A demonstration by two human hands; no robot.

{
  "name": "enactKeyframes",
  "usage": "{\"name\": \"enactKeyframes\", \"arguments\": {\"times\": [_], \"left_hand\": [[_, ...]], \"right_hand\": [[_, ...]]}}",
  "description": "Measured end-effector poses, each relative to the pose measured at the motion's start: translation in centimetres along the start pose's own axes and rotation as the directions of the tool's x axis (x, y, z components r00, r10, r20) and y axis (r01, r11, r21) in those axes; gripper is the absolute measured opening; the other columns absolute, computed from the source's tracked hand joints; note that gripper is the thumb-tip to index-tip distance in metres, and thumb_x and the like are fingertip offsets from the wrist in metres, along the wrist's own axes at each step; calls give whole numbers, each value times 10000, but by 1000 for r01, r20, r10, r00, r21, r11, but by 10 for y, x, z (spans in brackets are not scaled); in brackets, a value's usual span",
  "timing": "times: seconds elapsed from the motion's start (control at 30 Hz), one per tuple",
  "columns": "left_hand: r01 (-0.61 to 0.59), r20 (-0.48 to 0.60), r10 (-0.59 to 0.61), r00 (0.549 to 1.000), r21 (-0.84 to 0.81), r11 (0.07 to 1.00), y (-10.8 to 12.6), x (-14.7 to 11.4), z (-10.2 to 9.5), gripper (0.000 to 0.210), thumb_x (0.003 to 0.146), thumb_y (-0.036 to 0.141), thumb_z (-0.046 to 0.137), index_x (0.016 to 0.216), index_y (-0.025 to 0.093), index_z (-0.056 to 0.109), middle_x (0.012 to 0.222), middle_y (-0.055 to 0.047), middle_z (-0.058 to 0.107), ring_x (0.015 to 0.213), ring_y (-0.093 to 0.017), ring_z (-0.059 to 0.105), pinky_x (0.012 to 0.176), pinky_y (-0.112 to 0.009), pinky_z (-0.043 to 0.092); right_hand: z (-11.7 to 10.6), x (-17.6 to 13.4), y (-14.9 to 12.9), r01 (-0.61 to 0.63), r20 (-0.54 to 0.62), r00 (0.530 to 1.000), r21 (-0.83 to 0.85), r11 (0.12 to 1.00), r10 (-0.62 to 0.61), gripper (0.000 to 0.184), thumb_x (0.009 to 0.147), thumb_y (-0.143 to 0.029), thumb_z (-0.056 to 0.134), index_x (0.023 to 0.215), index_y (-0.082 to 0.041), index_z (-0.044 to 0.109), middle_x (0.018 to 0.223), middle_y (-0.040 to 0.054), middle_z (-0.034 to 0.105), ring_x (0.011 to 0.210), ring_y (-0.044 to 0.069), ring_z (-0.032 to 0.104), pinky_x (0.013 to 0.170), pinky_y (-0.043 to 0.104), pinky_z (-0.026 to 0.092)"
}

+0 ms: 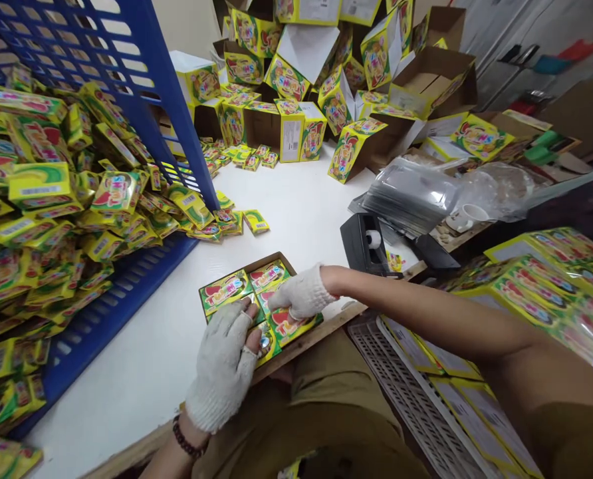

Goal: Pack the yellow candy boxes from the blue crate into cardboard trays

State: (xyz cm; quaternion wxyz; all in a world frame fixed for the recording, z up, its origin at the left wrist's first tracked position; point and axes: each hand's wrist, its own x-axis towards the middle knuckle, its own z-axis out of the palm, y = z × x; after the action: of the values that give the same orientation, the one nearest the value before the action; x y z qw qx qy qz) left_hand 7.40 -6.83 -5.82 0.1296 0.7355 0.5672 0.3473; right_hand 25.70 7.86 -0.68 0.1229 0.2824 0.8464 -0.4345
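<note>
blue crate (174, 100): upper left of the frame, lattice-sided, lying open toward the table, heaped with small yellow-green boxes (121, 189).
white table (141, 326): runs from lower left up to centre.
left hand (224, 362): lower centre, white glove with bare fingertips, dark beaded bracelet at wrist; fingers laid over the boxes in the tray; cannot tell whether they grip.
loose boxes (255, 221): spilled by the crate's edge, above the hands.
carton tray (280, 257): centre, on the table near its wooden edge, printed boxes (227, 287) fitted side by side, faces up.
right hand (304, 293): centre, gloved, fingertips on the tray's right-hand boxes, index extended; cannot tell whether it grips.
printed cartons (284, 78): upper centre, piled at several angles, some open.
tape dispenser (363, 243): black, right of centre.
plastic basket (401, 392): lower right, cartons inside.
clear plastic sheets (411, 189): right, stacked.
white cup (469, 216): just beside the sheets.
packed boxes (540, 293): right edge, in rows.
</note>
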Motion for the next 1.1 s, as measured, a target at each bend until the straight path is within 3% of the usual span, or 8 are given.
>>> {"name": "enactKeyframes", "arguments": {"times": [0.17, 0.37, 0.47, 0.53, 0.63, 0.9, 1.03, 1.1], "left_hand": [[-2, -41, 1, 999, -13, 1000, -1, -6, 3, 332, 905, 295, 524, 1223, 265, 616, 1220, -92, 645, 1155, -279, 577, 1011, -486, 468], [106, -190, -119, 975, -75, 992, -19, 8, -14, 338, 880, 295, 570, 1215, 262, 607, 1372, -83, 555, 1281, -254, 505, 1083, -451, 431], [318, -410, -483, 774, -409, 855, -52, 59, -51, 415, 792, 356, 671, 1177, 228, 584, 1299, -87, 572, 1223, -243, 526, 1074, -438, 427], [335, -219, -845, 487, -847, 412, -77, 100, -80, 329, 811, 392, 638, 1091, 238, 563, 1076, -41, 626, 1032, -183, 603, 961, -382, 507], [313, -19, -910, 413, -936, 162, -108, 151, -115, 331, 903, 503, 461, 958, 194, 568, 851, -63, 611, 825, -188, 630, 779, -392, 572], [219, 26, -909, 416, -973, 73, -103, 172, -127, 201, 947, 325, 446, 1035, 214, 589, 742, -5, 625, 623, -100, 598, 591, -219, 537], [278, 128, -836, 533, -960, 30, -58, 131, -85, 186, 871, 275, 590, 1026, 176, 622, 827, -36, 688, 645, -127, 635, 598, -255, 559], [365, 202, -707, 678, -927, 86, -37, 109, -63, 318, 790, 318, 708, 1055, 156, 641, 880, -63, 706, 666, -153, 647, 598, -278, 562]], "right_hand": [[15, 1, 1, 65, -105, 992, -11, 998, -66, 175, 577, -183, 749, 732, -244, 697, 685, -40, 631, 588, 145, 514, 617, 277, 370], [61, -18, -11, 43, -369, 901, -446, 894, -227, 137, 798, -236, 654, 922, -181, 664, 940, 98, 659, 793, 237, 586, 690, 345, 436], [80, -20, -9, 8, -451, 859, -460, 888, -241, 124, 896, -228, 538, 941, -176, 641, 977, 109, 657, 872, 250, 589, 780, 387, 465], [86, -18, -7, 16, -481, 843, -429, 903, -243, 142, 916, -226, 504, 943, -185, 638, 975, 101, 656, 892, 250, 591, 807, 396, 478], [90, -15, -3, 22, -518, 821, -392, 920, -241, 159, 927, -216, 474, 923, -194, 632, 974, 94, 656, 879, 240, 599, 797, 392, 497], [76, -12, 1, 204, -634, 745, -82, 976, -209, 171, 913, -235, 477, 989, -217, 630, 992, 84, 658, 916, 211, 617, 811, 351, 521], [34, 6, -9, 280, -744, 668, 260, 924, 8, 367, 886, -322, 499, 1222, -178, 526, 1109, 103, 621, 918, 198, 618, 848, 375, 520], [12, 19, -18, 366, -751, 659, 379, 850, 50, 539, 846, -389, 560, 1323, -178, 425, 1172, 107, 580, 762, 152, 598, 731, 345, 532]]}}
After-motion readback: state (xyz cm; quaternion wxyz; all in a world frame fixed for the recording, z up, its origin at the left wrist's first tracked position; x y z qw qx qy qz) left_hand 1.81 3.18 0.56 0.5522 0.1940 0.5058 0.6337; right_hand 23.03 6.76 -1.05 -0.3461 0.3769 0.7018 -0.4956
